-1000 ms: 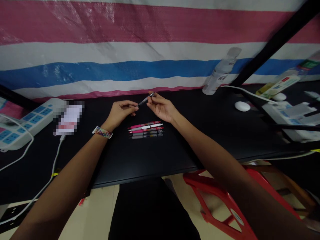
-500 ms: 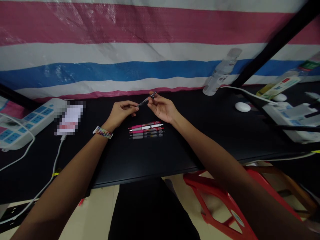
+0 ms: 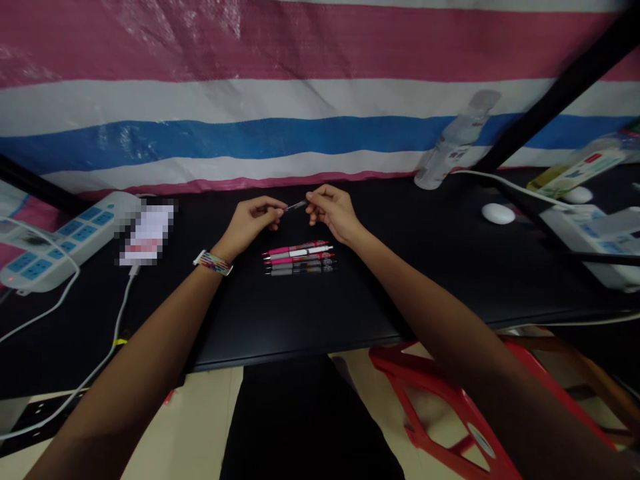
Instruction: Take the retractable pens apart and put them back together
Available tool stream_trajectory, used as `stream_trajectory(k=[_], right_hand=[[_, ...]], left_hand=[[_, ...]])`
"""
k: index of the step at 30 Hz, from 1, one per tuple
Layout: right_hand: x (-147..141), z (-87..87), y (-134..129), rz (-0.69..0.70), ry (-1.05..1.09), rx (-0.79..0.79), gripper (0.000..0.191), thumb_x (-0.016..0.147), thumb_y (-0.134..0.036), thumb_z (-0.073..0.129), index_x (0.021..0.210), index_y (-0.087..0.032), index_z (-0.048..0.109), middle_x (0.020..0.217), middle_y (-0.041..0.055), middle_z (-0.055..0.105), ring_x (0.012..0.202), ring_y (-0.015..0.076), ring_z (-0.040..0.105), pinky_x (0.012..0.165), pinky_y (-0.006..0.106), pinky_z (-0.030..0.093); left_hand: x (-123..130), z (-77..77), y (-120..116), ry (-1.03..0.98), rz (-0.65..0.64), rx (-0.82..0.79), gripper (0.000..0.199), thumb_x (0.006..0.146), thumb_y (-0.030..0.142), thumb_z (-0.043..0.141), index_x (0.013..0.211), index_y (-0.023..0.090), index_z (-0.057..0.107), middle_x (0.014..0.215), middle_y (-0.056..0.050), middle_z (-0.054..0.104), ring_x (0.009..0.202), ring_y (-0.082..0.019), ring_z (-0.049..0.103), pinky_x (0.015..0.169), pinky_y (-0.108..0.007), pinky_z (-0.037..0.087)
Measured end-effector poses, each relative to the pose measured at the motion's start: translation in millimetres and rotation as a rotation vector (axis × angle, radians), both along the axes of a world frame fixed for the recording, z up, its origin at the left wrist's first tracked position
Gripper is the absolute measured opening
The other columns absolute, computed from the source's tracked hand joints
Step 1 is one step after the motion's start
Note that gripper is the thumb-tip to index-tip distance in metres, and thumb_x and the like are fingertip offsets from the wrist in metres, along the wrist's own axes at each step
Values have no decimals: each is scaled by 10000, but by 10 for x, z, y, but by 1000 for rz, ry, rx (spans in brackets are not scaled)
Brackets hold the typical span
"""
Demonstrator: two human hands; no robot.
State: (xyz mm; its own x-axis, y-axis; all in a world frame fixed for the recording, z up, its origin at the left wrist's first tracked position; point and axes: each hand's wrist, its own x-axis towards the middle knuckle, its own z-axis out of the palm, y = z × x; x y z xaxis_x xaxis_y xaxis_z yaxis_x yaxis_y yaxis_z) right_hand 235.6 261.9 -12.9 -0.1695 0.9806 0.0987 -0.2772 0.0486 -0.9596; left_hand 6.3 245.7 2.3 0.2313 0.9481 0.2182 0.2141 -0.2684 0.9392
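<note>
Between my two hands, just above the black table (image 3: 310,313), is a slim pen (image 3: 296,206). My left hand (image 3: 257,220), with a woven multicoloured band at the wrist, pinches its left end. Fingers of my right hand (image 3: 333,212) are closed on its other end and hide that part. Nearer to me, several pens (image 3: 299,259) lie side by side in a row, some pink or red, one partly white, others grey and black.
At left lie a white power strip (image 3: 75,237) and a phone (image 3: 147,233) on a charging cable. A clear bottle (image 3: 455,143) leans at the back right, near a white rounded object (image 3: 498,213). A red plastic stool (image 3: 435,393) stands below the table edge.
My right hand has closed its fingers more around the pen's right end, and the pen lies flatter. The view has shifted slightly.
</note>
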Motion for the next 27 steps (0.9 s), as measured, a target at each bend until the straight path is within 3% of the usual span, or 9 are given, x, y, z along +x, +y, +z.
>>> stream_trajectory(k=[3,7,10,17,27], right_hand=[[40,-40,-11,-21,-195,108,424,891,-543,905,806,-226,636,690,-9,701,571,120,605,530,235,523],[145,-39,-88,-89,-577,308,244,897,-382,851,784,-209,722,752,25,730,717,171,648,654,290,512],[224,45,-178,-16,-738,391,98,858,-274,829,797,-210,785,830,40,758,789,193,662,737,327,505],[335,237,-300,227,-794,348,39,790,-215,849,824,-200,837,806,42,745,754,187,638,735,331,480],[459,166,-290,227,-782,387,73,793,-220,826,842,-215,879,857,46,753,733,175,629,741,330,489]], left_hand=[[6,-18,-42,106,-21,64,311,824,425,863,1007,174,850,812,-48,753,699,-164,672,688,-294,555],[1,-18,-111,331,-42,216,193,882,355,764,930,185,843,904,-70,803,842,-211,715,807,-335,554],[8,10,-153,436,-107,324,180,908,329,715,876,197,832,929,-73,805,886,-227,714,867,-365,540],[51,35,-190,485,-197,369,162,906,317,712,858,227,837,869,-57,759,853,-230,684,845,-388,520],[75,19,-201,513,-228,387,166,939,311,692,890,238,833,867,-52,775,878,-238,655,896,-411,501]])
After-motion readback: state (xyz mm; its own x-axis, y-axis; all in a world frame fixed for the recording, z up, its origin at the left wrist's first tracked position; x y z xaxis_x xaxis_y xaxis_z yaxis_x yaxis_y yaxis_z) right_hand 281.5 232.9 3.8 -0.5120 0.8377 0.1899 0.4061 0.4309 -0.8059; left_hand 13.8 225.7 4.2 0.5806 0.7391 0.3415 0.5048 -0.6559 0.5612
